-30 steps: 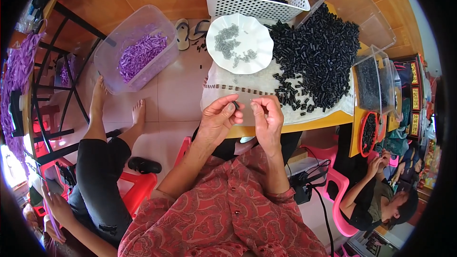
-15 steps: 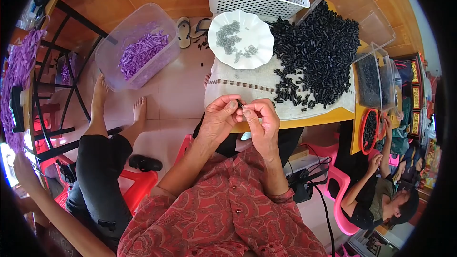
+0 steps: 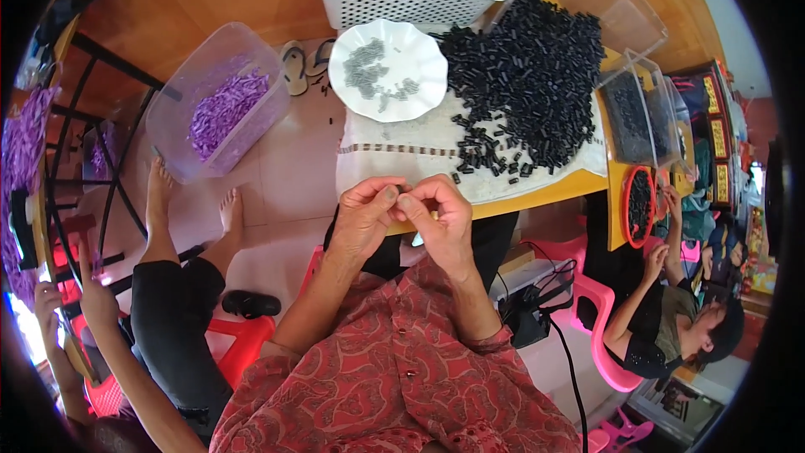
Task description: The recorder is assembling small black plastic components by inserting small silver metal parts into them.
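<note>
My left hand point(image 3: 366, 211) and my right hand point(image 3: 443, 216) meet fingertip to fingertip just off the table's near edge. Both are closed in a pinch, and the fingers cover whatever is between them. Beyond them, a scalloped white plate point(image 3: 423, 101) holds small clear or greyish pieces point(image 3: 366, 75). Right of the plate, a large heap of short black tube-like pieces point(image 3: 537, 75) spreads over a white cloth point(image 3: 394, 172), with several strays along its near side.
A white perforated basket point(image 3: 402, 10) of black pieces stands behind the plate. Clear bins point(image 3: 641, 117) and a red-rimmed tray point(image 3: 637, 205) sit at right. A translucent tub point(image 3: 172, 147) with purple pieces is left. Other people sit on both sides; cables point(image 3: 558, 310) hang near my right.
The view has shifted, so the table appears further left. A small black piece seen in my left fingertips before is now hidden as my fingers have closed together.
</note>
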Motion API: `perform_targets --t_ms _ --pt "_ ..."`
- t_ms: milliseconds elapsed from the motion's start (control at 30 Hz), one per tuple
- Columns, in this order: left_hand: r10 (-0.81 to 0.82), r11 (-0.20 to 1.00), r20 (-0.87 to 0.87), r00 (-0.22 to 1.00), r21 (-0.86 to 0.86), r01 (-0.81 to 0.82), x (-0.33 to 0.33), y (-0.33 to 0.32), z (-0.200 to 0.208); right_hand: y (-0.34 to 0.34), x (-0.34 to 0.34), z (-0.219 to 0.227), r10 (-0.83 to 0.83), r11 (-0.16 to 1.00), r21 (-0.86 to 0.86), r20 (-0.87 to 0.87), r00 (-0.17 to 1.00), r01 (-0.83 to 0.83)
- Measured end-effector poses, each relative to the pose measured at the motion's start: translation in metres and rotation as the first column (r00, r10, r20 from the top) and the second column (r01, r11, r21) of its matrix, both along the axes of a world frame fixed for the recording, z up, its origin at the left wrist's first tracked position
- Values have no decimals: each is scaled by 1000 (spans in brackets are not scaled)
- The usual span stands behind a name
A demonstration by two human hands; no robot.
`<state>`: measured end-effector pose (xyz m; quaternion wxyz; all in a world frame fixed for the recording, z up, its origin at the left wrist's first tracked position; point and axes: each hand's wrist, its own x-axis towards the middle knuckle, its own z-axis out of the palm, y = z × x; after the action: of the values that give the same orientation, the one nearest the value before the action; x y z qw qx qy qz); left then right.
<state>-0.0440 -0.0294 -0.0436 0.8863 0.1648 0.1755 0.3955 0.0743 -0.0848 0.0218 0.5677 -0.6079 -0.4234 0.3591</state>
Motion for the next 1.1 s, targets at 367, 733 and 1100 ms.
perform_targets --t_ms 367,733,1100 --pt "-64 997 1 998 -36 64 3 -4 3 -12 2 7 -31 999 -22 72 997 33" --pt "-126 989 -20 992 -78 124 7 -9 4 -40 44 -9 -272 953 9 473 838 304" --pt "-142 988 -29 989 -61 140 8 -9 4 -37 110 -28 -407 852 85 729 550 517"
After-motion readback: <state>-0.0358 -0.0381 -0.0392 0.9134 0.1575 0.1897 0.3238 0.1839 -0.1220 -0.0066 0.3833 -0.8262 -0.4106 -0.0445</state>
